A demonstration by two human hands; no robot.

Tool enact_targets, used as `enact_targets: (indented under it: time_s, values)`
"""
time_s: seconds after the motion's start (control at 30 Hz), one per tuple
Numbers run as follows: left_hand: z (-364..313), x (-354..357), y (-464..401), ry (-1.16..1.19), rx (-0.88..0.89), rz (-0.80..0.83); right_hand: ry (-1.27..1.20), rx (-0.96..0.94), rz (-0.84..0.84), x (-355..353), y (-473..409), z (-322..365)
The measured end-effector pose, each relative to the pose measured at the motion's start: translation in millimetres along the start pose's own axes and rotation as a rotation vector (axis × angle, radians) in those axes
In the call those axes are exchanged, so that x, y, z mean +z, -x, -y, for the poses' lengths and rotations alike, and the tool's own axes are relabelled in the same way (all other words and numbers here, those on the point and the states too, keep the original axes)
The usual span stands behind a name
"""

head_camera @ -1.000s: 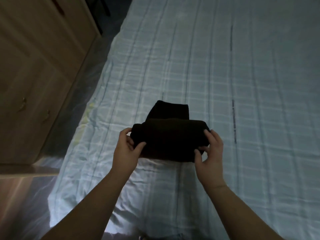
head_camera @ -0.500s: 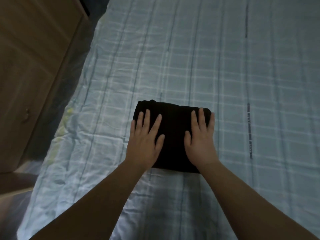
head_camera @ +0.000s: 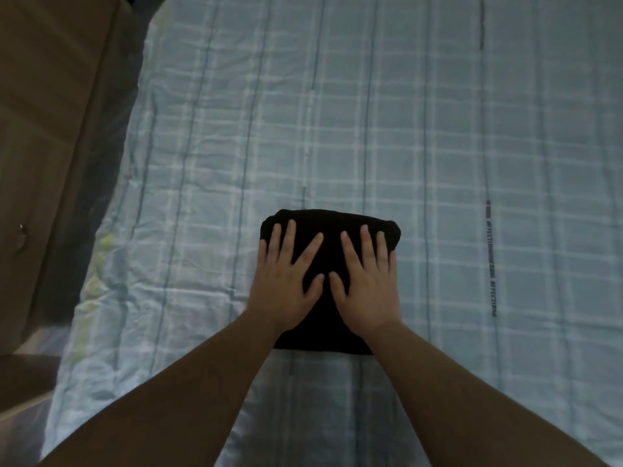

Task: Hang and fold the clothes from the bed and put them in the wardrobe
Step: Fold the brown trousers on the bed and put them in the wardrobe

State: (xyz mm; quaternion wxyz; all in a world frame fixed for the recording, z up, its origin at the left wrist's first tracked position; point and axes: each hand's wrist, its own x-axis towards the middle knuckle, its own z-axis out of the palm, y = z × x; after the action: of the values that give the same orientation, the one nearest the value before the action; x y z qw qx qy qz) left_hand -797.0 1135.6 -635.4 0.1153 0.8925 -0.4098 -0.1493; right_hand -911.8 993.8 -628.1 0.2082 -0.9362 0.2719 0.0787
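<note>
A black garment (head_camera: pixel 328 224), folded into a compact rectangle, lies on the bed (head_camera: pixel 371 129) near its front left part. My left hand (head_camera: pixel 286 281) rests flat on the garment's left half, fingers spread. My right hand (head_camera: pixel 365 284) lies flat on the right half, fingers spread too. Both palms press down on the cloth and neither hand grips it. The near edge of the fold shows between my forearms.
The bed has a pale blue checked sheet, wrinkled along its left edge (head_camera: pixel 111 264). A wooden wardrobe (head_camera: pixel 50 129) with a small metal handle (head_camera: pixel 22 230) stands at the left, separated from the bed by a narrow gap.
A second ago both hands held the garment's ends while folding it over. They then laid flat on top of it, and since then have drawn closer together.
</note>
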Motion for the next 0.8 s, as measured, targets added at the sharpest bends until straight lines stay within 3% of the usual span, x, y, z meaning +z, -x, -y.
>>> enact_targets:
  time_s: [0.3,0.8]
  values:
    - [24.0,33.9,-31.3,0.202,0.029,-0.039,-0.347,-0.036,-0.036,32.7,-35.6,-29.4]
    - [19.3,19.2,-33.5,0.231,-0.001,-0.029,-0.415,-0.035,-0.082,19.7,-38.0,-25.6]
